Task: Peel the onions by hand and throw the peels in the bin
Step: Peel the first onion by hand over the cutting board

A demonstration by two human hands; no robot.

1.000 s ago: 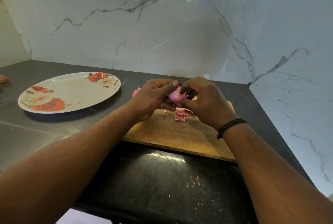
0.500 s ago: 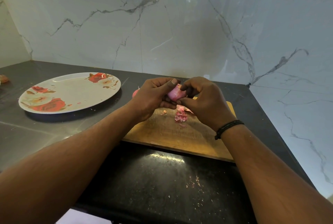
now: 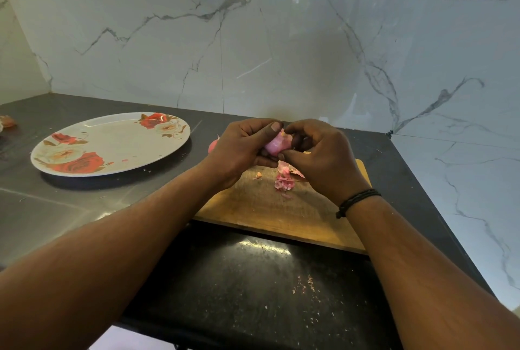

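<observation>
Both hands meet above the far end of a wooden cutting board [image 3: 270,209], clamped on one small pink onion [image 3: 274,145]. The left hand [image 3: 239,150] cups it from below with the thumb laid across its top, while the right hand [image 3: 318,158] pinches its right end with curled fingers. A heap of pink peels [image 3: 284,179] lies on the board just under the hands. A second onion [image 3: 212,145] shows partly behind the left hand, on the dark counter [image 3: 70,209]. A rose-patterned plate [image 3: 112,143] sits well to the left. A black cord bracelet [image 3: 357,200] circles the right wrist.
</observation>
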